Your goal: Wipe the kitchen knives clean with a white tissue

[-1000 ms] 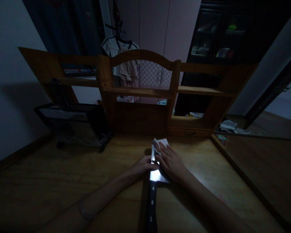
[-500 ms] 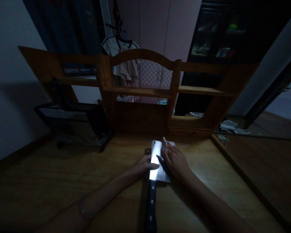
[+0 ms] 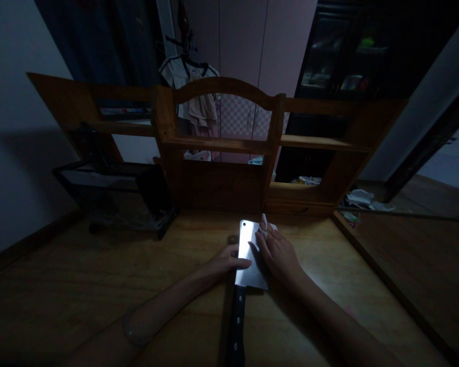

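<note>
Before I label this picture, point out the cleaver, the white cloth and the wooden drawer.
Cleaver [image 3: 244, 250]: head view, bright part of the blade.
White cloth [image 3: 264, 223]: head view, raised upper fold.
Wooden drawer [image 3: 286, 207]: head view, front panel.

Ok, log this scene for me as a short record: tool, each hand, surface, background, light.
Tool: cleaver, black riveted handle toward the person
Left hand: steadies the blade at its left edge, thumb on top
Right hand: holds a white cloth or tissue at the blade's right side, near its far end
Surface: wooden table
Background: wooden shelf unit, hanging clothes beyond it
Light: dim, with bright glare on the blade
</note>
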Tool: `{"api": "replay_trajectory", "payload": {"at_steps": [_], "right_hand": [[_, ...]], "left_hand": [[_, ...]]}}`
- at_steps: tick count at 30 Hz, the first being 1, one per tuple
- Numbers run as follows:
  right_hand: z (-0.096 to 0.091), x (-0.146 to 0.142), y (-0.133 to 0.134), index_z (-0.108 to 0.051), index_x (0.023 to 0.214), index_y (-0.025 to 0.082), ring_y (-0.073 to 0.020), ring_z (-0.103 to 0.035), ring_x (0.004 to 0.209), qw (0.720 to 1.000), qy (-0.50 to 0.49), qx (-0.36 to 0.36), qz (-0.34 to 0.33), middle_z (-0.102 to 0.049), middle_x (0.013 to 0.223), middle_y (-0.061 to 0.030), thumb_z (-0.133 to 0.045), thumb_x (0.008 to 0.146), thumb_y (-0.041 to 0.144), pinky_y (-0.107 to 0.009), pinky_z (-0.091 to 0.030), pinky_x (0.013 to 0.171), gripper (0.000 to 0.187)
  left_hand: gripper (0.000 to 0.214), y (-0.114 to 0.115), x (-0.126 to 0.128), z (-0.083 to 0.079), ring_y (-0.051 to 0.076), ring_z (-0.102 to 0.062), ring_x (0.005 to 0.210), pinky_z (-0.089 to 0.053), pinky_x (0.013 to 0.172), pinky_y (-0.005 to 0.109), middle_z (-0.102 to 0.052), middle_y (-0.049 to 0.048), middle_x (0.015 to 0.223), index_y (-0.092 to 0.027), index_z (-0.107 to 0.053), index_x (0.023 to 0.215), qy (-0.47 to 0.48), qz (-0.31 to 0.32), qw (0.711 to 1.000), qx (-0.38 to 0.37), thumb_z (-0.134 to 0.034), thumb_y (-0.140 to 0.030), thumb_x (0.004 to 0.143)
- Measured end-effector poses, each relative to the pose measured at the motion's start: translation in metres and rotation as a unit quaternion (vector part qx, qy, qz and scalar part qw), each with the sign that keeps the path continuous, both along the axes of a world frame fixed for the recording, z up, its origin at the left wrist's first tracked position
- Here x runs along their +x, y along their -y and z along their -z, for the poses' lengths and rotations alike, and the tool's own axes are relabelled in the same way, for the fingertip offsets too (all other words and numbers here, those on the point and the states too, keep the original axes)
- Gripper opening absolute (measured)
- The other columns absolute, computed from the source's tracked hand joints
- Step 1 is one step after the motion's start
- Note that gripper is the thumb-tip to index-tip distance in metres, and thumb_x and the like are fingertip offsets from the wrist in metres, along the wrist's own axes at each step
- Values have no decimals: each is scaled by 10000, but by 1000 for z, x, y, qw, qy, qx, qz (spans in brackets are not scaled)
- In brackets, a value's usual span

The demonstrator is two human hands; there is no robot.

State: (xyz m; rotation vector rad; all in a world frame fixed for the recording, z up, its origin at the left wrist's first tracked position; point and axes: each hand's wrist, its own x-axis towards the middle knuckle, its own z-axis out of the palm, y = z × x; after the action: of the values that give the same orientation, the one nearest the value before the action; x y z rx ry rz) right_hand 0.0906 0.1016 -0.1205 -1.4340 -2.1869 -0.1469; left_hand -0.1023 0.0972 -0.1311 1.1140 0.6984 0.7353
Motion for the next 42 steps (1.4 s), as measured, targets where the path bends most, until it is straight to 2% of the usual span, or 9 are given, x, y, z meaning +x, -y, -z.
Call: {"api": "replay_trajectory", "payload": {"at_steps": [6,10,16,19,22,26,29,36,42], "right_hand": [[-6,-5,4,-559,1235,172,-279,-455,1276,1000,18,-3,-5,-554,1316,-134,-308,1003,378,-503,-331,1077,399],[-9,-9,8,-564,1226,163,-265,-434,1292,999,34,0,-6,-509,1365,-130,-341,998,378,-485,-305,1097,385],[-6,-12,9,-474,1329,94,-269,-354,1347,999,35,0,-30,-434,1422,-156,-384,983,386,-473,-296,1110,462],[-5,-13,10,-419,1379,85,-268,-328,1362,997,34,-16,-63,-417,1435,-152,-380,984,385,-476,-305,1110,497],[-9,-15,14,-312,1450,119,-248,-280,1385,992,32,-36,-120,-347,1481,-122,-365,990,380,-464,-312,1115,532],[-18,-19,22,-194,1493,200,-208,-186,1414,978,31,-59,-199,-222,1536,-57,-335,1001,381,-433,-264,1146,543],[-24,-21,26,-164,1497,218,-188,-142,1422,970,33,-75,-229,-155,1550,-36,-307,1010,386,-419,-218,1163,536],[-24,-21,23,-173,1495,218,-186,-163,1419,972,48,-62,-223,-181,1542,-33,-308,1010,368,-436,-211,1162,525],[-20,-15,18,-319,1453,170,-218,-283,1384,983,71,-35,-166,-328,1492,-87,-342,1000,352,-441,-268,1136,489]], "left_hand": [[326,2,0,-2,220,-648,852,-463,781,306,-702,90,925,-121,-688,962,-11,-7,1000,-4,-752,-230,661],[298,1,0,0,197,-640,844,-456,767,277,-703,84,930,-118,-694,947,-24,-14,1000,10,-742,-220,671],[297,-1,1,6,198,-644,827,-461,771,286,-709,79,913,-113,-699,931,-17,-22,1000,6,-751,-210,655],[263,-2,2,9,191,-644,801,-468,755,282,-709,68,887,-114,-696,916,-2,-32,999,18,-714,-170,660],[297,-4,3,11,184,-642,792,-468,745,272,-711,64,895,-117,-695,935,0,-36,999,22,-685,-120,638],[292,-6,2,15,184,-633,791,-461,734,267,-713,55,883,-123,-691,913,5,-48,999,24,-681,-130,621],[271,-7,2,16,194,-629,805,-459,733,268,-712,48,858,-121,-694,860,-5,-66,997,37,-650,-110,592],[389,-7,4,20,212,-628,823,-465,743,291,-707,78,946,-114,-681,1001,10,-78,997,26,-686,-143,613],[358,-8,6,24,199,-640,805,-466,750,283,-702,87,900,-99,-679,995,41,-71,996,18,-737,-182,651]]}}
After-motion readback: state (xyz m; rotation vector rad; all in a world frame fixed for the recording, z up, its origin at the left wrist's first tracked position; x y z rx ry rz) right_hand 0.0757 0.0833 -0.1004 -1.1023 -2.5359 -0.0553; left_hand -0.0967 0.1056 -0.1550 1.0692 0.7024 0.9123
